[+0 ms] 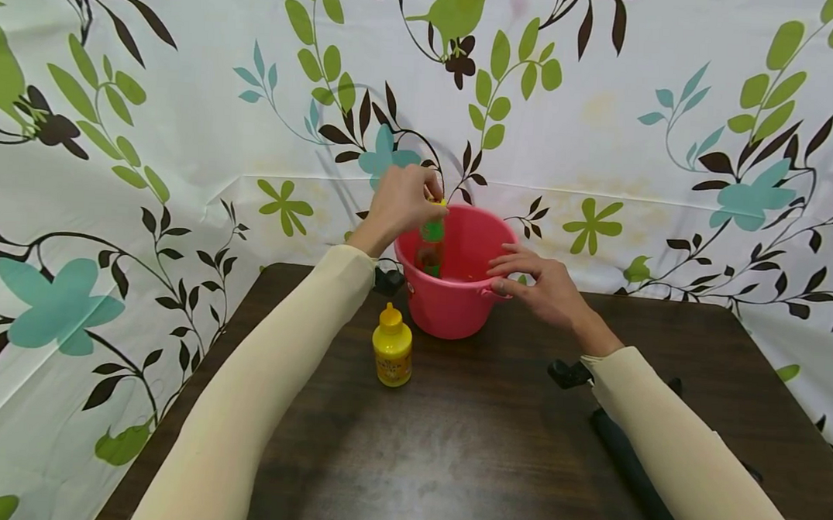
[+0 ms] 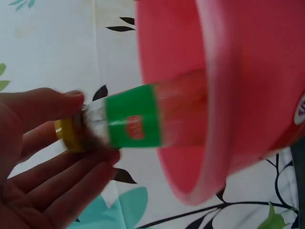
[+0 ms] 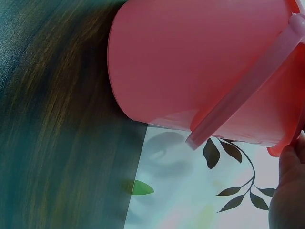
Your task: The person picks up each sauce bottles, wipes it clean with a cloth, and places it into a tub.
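Note:
My left hand is over the left side of a pink bucket and pinches a clear bottle by its neck and yellow cap. A green label wraps the bottle below the neck. The bottle's lower part is down inside the bucket, and the near wall hides it in the left wrist view. My right hand holds the bucket's rim on the right, fingers over the edge and thumb outside, near the handle mount. A yellow squeeze bottle stands upright on the table in front of the bucket.
The dark wooden table carries a long black object at the right, partly under my right sleeve. Behind the bucket hangs a white cloth with a leaf and flower print. The bucket's handle hangs down along its side.

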The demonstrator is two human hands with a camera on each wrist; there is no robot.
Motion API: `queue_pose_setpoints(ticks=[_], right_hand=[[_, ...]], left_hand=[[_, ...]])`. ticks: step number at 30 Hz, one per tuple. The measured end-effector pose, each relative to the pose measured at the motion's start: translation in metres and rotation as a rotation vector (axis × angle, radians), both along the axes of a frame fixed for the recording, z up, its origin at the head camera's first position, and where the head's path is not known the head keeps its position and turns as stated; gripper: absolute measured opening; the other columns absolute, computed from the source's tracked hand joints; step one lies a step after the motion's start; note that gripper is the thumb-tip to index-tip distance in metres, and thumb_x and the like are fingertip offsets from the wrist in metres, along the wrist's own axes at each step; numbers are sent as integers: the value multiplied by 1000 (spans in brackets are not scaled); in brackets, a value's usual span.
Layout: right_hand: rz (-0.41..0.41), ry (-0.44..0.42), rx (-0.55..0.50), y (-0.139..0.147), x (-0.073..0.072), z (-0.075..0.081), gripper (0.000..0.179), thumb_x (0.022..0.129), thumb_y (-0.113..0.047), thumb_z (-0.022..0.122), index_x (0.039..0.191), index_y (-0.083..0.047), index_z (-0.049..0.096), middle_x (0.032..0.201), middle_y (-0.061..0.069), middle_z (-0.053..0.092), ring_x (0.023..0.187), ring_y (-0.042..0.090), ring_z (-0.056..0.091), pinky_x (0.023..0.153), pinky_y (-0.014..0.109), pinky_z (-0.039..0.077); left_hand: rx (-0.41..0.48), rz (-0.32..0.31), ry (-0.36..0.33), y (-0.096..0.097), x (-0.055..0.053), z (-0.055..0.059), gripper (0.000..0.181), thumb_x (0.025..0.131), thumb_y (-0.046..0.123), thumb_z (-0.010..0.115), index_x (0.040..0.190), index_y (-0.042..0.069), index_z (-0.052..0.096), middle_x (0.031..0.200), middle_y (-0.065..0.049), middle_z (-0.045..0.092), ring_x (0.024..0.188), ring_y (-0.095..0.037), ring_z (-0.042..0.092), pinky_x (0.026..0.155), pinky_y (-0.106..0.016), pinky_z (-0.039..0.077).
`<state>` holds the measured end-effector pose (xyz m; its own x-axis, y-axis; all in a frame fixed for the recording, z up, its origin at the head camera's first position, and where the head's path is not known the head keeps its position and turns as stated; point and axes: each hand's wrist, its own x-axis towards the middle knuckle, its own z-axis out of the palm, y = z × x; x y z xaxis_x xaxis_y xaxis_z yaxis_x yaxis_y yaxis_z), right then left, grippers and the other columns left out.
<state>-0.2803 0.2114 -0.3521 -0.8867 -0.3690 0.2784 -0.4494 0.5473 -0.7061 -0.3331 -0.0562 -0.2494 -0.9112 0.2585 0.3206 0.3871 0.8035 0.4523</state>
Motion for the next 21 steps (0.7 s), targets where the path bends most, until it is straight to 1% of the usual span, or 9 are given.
queue_pose_setpoints(ticks=[3, 7, 11, 14, 21], right_hand=[[-1, 2, -1, 0, 0, -1, 30, 95, -26, 80, 122, -13, 80, 140, 8, 72, 158, 25, 40, 126, 65, 34], [-2, 10, -4, 0, 0, -2, 29, 95, -25, 80, 121, -13, 81, 138, 9, 73, 157, 26, 41, 125, 65, 34], [-1, 3, -3, 0, 1, -2, 29, 95, -25, 79, 122, -13, 80, 139, 9, 72, 158, 27, 40, 124, 65, 36], [-3, 0, -3, -1, 0, -1, 30, 95, -26, 79, 123, -13, 80, 140, 9, 72, 158, 27, 40, 124, 66, 36], [-2, 3, 12, -1, 0, 0, 29, 95, -26, 80, 122, -16, 81, 140, 8, 72, 158, 26, 41, 125, 65, 36]], left_hand=[[-82, -39, -53, -2, -2, -5, 15, 88, 22, 81, 96, 9, 78, 99, -9, 75, 93, -25, 63, 73, -35, 59], [-151, -99, -145, -4, -4, -12, 15, 84, 17, 85, 93, 10, 75, 98, -9, 73, 92, -26, 61, 73, -35, 59], [-205, -153, -188, -4, -4, -16, 18, 82, 14, 88, 92, 9, 74, 97, -9, 72, 90, -26, 61, 73, -34, 58], [-232, -162, -186, -2, -4, -17, 18, 82, 14, 89, 91, 9, 73, 95, -8, 71, 89, -26, 60, 72, -35, 57], [-300, -131, -191, 0, 0, -16, 19, 86, 21, 85, 97, 13, 72, 94, -6, 71, 88, -25, 62, 73, -36, 56]])
